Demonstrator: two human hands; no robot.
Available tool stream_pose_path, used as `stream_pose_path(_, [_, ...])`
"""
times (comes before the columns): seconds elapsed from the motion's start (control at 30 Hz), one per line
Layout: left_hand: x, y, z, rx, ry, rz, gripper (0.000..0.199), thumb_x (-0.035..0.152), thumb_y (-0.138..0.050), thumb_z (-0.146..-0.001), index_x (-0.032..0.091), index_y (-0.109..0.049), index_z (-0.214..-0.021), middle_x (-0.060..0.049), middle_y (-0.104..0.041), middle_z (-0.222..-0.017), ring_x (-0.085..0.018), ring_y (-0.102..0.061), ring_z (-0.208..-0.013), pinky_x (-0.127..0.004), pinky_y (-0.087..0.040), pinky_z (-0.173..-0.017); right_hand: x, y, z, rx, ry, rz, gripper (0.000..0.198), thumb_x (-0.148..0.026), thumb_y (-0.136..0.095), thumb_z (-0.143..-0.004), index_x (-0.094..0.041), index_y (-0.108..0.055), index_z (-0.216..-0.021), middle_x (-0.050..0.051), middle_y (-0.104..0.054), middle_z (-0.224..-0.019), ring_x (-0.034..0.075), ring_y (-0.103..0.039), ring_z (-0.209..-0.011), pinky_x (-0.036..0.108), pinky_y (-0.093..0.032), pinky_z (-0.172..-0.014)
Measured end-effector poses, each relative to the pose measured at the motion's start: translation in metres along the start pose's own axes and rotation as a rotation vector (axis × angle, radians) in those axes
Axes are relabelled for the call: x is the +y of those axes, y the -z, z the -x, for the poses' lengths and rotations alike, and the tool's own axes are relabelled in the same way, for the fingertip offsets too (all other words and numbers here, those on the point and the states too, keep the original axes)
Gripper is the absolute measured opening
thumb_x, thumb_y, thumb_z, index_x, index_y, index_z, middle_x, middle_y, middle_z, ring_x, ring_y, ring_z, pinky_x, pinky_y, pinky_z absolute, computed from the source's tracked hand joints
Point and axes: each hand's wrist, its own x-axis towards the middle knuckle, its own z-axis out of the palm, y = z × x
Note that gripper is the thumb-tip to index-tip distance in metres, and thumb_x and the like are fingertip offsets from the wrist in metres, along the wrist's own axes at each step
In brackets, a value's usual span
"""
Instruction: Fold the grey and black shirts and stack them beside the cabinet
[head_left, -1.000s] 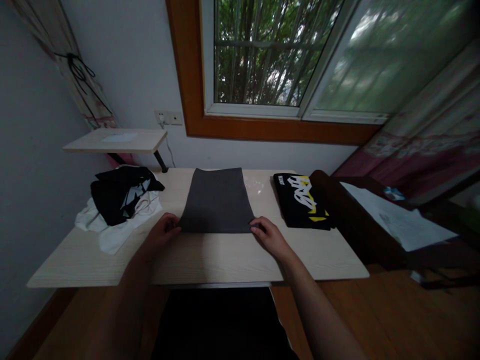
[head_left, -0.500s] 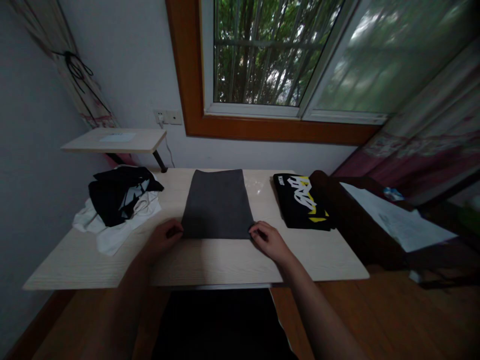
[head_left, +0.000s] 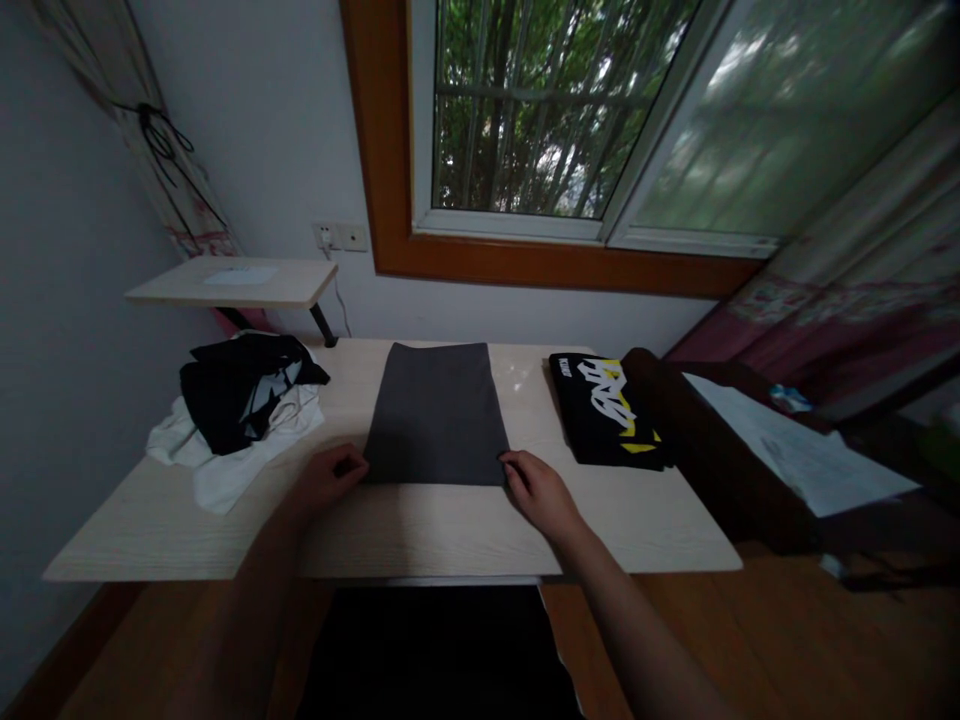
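A dark grey piece of cloth [head_left: 441, 415], folded into a flat, nearly square shape, lies in the middle of the pale wooden table [head_left: 420, 535]. My left hand [head_left: 334, 475] pinches its near left corner between thumb and fingers. At the near right corner my right hand [head_left: 536, 490] grips the edge in the same way. The cloth's surface looks smooth, and whether it is a garment I cannot tell.
A crumpled black garment [head_left: 225, 395] lies over a white one [head_left: 221, 485] on the left. At the right is a folded black garment with white and yellow print [head_left: 607, 410]. A small raised shelf [head_left: 292, 285] stands at the back left. Papers [head_left: 795, 445] lie beyond the table's right side.
The view has shifted slightly. Both hands stay at the cloth's near corners, the right fingers closing a little more on theirs. The cloth lies as before.
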Motion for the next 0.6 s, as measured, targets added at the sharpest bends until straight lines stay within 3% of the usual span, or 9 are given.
stream_pose_path(0.2, [0.007,0.003,0.002,-0.035,0.001,0.018,0.022,0.04,-0.065,-0.083,0.02,-0.069,-0.077,-0.001,-0.069,-0.075,-0.018,-0.063,-0.073,-0.03,-0.048,-0.07,-0.001,0.003,-0.001,-0.016,-0.009,-0.041,0.023,-0.022,-0.045,-0.094,-0.023,-0.066,-0.105,0.006,-0.071,-0.1,0.022,-0.068,-0.093,0.035,-0.053,-0.085])
stream_pose_path(0.37, [0.005,0.005,0.003,-0.076,0.003,0.07,0.021,0.039,-0.066,-0.084,0.02,-0.069,-0.077,-0.001,-0.068,-0.075,-0.018,-0.063,-0.072,-0.029,-0.048,-0.068,0.003,0.005,0.001,-0.015,-0.104,-0.075,0.021,-0.021,-0.049,-0.087,-0.023,-0.066,-0.1,0.001,-0.07,-0.081,0.019,-0.065,-0.07,0.03,-0.05,-0.069])
stream_pose_path(0.43, [0.002,0.005,0.003,-0.09,-0.013,0.07,0.023,0.041,-0.064,-0.085,0.02,-0.071,-0.079,-0.002,-0.07,-0.078,-0.018,-0.064,-0.074,-0.029,-0.049,-0.069,0.003,0.005,0.001,-0.013,-0.122,-0.072,0.021,-0.024,-0.048,-0.09,-0.023,-0.066,-0.101,0.0,-0.069,-0.077,0.018,-0.063,-0.064,0.029,-0.049,-0.065])
stream_pose_path(0.6, [-0.002,0.002,0.0,-0.087,-0.05,0.027,0.03,0.048,-0.059,-0.091,0.023,-0.076,-0.09,-0.004,-0.074,-0.089,-0.02,-0.068,-0.082,-0.031,-0.052,-0.076,0.001,0.003,-0.001,0.019,-0.118,-0.046,0.028,-0.037,-0.044,-0.102,-0.025,-0.066,-0.115,0.005,-0.077,-0.1,0.023,-0.073,-0.086,0.035,-0.055,-0.079])
